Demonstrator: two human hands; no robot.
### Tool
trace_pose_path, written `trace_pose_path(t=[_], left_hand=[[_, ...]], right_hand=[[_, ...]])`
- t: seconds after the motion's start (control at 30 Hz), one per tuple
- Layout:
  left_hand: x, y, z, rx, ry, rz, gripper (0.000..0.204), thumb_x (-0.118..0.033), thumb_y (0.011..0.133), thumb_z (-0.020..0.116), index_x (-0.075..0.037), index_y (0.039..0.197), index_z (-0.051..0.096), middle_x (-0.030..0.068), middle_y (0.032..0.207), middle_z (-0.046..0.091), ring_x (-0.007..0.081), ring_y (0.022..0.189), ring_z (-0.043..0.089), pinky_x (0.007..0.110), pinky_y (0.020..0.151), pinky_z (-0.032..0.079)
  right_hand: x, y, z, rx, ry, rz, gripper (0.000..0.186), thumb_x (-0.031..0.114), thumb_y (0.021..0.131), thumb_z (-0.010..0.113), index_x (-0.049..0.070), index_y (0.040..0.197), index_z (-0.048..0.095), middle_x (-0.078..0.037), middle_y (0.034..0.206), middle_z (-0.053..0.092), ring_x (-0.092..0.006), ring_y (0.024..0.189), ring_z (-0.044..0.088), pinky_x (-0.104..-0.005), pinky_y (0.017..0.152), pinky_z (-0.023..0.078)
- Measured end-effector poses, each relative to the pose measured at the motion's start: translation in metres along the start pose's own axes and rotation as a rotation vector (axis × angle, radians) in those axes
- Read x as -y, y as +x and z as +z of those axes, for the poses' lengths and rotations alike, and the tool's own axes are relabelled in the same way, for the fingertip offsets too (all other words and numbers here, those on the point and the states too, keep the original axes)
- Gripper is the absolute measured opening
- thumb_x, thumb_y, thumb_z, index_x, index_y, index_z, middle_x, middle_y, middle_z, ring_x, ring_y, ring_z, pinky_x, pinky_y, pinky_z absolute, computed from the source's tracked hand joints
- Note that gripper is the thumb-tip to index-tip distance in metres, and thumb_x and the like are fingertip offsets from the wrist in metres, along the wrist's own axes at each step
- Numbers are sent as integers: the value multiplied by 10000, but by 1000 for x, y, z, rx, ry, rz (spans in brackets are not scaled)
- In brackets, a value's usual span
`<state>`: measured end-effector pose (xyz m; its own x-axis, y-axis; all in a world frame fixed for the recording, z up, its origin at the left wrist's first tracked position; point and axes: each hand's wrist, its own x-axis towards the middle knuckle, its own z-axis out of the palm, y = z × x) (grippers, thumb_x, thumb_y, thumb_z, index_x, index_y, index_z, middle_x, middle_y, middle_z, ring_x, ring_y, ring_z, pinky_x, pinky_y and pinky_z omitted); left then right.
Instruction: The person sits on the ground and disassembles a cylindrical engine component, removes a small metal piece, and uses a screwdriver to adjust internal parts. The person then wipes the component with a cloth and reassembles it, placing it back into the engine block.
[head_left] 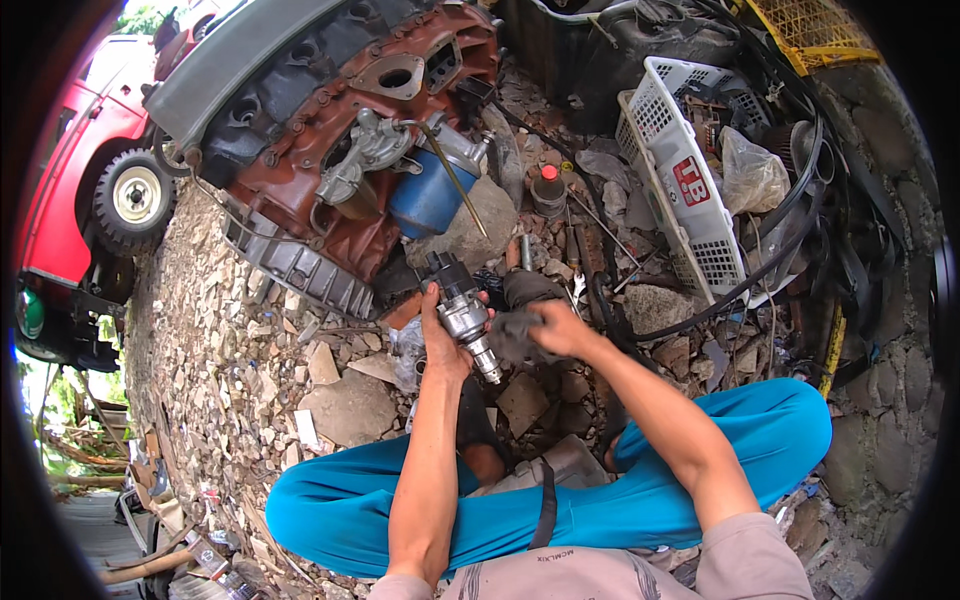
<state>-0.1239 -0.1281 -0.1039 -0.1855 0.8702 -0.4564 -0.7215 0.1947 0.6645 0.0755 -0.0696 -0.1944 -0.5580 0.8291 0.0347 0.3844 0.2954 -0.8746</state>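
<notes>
On rubble (225, 370) near edge-cropped engine (310, 125): holding metal part (463, 318) in half-curled left hand (443, 345), blurred rag (514, 336) in closed right hand (560, 330).

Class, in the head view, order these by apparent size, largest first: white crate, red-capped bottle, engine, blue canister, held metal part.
1. Engine
2. White crate
3. Blue canister and held metal part: too alike to rank; the part is probably nearer the camera
4. Red-capped bottle
</notes>
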Motion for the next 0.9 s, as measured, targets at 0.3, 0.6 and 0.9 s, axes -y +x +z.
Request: trace_pose_path(t=[0.3,0.6,0.9], left_hand=[[4,3,-8,-5,-80,-44,652,-660,897,514,-45,1096,605,150,914,693,261,701,676,340,556,566],[7,5,-5,74,-63,-40,638,-650,923,488,-47,1104,594,150,892,696,253,691,689,331,545,568],[25,11,-6,64,-48,-143,653,-658,892,538,-42,1098,606,139,883,695,248,676,697,320,537,574]], right_hand=[[115,47,-201,-519,1180,174,201,86,775,563,14,963,566,-114,926,627,-239,856,636,-386,845,552],[67,32,-216,-693,895,513,212,187,827,606,35,974,588,-87,825,635,-227,651,635,-362,628,559],[-48,-15,-87,-119,-492,821,446,311,834,673,-27,1123,642,-296,1112,661,-449,1081,626,-482,937,512]])
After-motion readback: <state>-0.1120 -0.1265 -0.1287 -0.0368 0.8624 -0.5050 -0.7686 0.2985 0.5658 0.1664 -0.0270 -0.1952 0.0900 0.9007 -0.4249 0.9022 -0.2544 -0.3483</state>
